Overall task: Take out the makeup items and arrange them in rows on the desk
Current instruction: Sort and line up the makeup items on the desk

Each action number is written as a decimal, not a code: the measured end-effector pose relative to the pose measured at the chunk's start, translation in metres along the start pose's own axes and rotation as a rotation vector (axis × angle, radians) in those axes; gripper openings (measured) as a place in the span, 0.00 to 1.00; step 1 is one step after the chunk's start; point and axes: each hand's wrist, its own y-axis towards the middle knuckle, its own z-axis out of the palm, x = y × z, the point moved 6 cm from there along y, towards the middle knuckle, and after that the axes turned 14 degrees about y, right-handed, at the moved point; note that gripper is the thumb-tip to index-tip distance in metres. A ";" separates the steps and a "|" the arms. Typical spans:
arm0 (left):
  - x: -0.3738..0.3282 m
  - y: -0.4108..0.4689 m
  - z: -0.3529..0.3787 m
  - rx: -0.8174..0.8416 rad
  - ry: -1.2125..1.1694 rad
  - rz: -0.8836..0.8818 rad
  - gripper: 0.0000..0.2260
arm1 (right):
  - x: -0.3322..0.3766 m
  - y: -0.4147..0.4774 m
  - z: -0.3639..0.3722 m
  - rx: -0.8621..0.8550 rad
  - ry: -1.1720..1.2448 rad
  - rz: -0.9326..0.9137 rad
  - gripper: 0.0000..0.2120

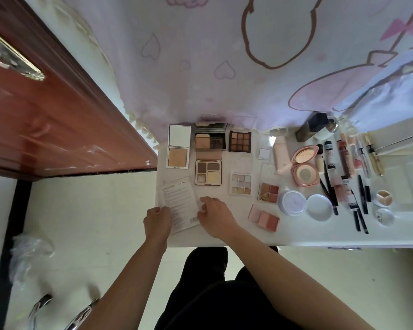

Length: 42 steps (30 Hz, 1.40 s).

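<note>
Since the white desk (296, 234) across the middle of the frame already carries most of the kit in rows, the piece in play is the flat printed packet (179, 203) at its lower-left corner, lying skewed by the desk's left edge.

Handling, my read: light, thin card or sleeve. Fairly stiff, but it'll flex if held by one corner. The face is smooth and probably slides on the desk top. If a palette is inside, the pans are fragile, so keep it level and don't drop it. Best hold is both side edges at once.

The near-left corner is pinched by the left hand (157, 219), fingers curled tight. The right hand (212, 210) has its fingers bent onto the right edge. That looks like a grip, though the thumb is hidden under the knuckles.

There's a free slot below the open four-pan palette (208, 172).

Hard to read:
- The printed cloth (200, 79) filling the upper frame hangs over the desk's far edge, so anything behind the back row is hidden.
- The clear plastic (31, 248) on the floor, lower left, is blurred. Can't tell what it is.
- The pencils and tubes (353, 177) at right overlap, so the count is unclear.
- The small clear-lidded case (264, 153) nearly vanishes against the white.
- The packet print is too small. Can't tell contents or whether it's sealed.
</note>
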 end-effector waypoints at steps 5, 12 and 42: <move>-0.001 -0.003 0.005 -0.007 0.006 -0.023 0.21 | -0.001 -0.023 -0.040 -0.233 -0.093 -0.227 0.28; -0.007 0.000 0.003 -0.123 0.133 -0.056 0.21 | -0.052 -0.041 -0.090 -0.111 -0.422 -0.083 0.45; -0.086 -0.075 -0.012 -0.176 0.314 0.701 0.53 | -0.011 -0.049 -0.123 -0.478 0.317 -0.058 0.15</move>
